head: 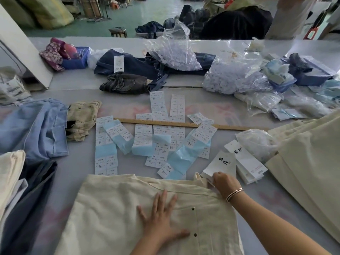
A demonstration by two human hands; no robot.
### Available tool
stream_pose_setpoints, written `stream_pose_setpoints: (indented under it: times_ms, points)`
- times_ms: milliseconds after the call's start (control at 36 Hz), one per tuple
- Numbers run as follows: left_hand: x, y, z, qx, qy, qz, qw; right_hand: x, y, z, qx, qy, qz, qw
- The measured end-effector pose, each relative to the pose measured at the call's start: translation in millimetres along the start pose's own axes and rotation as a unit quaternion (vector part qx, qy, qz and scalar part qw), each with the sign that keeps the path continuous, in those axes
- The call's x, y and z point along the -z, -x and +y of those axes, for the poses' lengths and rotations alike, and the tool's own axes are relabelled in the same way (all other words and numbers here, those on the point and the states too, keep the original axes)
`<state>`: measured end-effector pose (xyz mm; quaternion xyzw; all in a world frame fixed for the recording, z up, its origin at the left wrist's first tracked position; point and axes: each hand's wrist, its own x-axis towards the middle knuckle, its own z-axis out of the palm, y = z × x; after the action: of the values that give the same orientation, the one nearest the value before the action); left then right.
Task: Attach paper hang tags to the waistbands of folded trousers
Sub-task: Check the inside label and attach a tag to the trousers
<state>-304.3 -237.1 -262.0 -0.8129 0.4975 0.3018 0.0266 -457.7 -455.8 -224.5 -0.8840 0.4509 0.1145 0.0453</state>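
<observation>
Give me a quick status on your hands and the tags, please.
Left hand flat on folded cream trousers. Right hand gripping white paper hang tag at waistband. Nothing blocking.

Two hands (161,218), one ruler (191,125), two buttons (193,209).

Grey work table (193,83). Near centre: folded cream trousers (128,208). Mid: sticker sheets (160,137) fanned out, wooden ruler (184,124) across them. Right: white hang tags (244,162), cream fabric stack (309,159). Left: blue garments (36,129). Far: dark jeans (132,67), plastic bags (233,76).
</observation>
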Motion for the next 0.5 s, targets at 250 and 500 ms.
stream_pose_setpoints:
  times_ms: [250, 500]
  points:
    - [4.6, 0.6, 3.9, 0.002, 0.028, 0.002, 1.000, 20.5, 2.3, 14.3, -0.201, -0.332, 0.164, 0.907]
    - [88.2, 2.1, 22.8, 0.035, 0.819, -0.025, 0.573, 54.3, 47.3, -75.8, 0.123, -0.312, 0.349, 0.875]
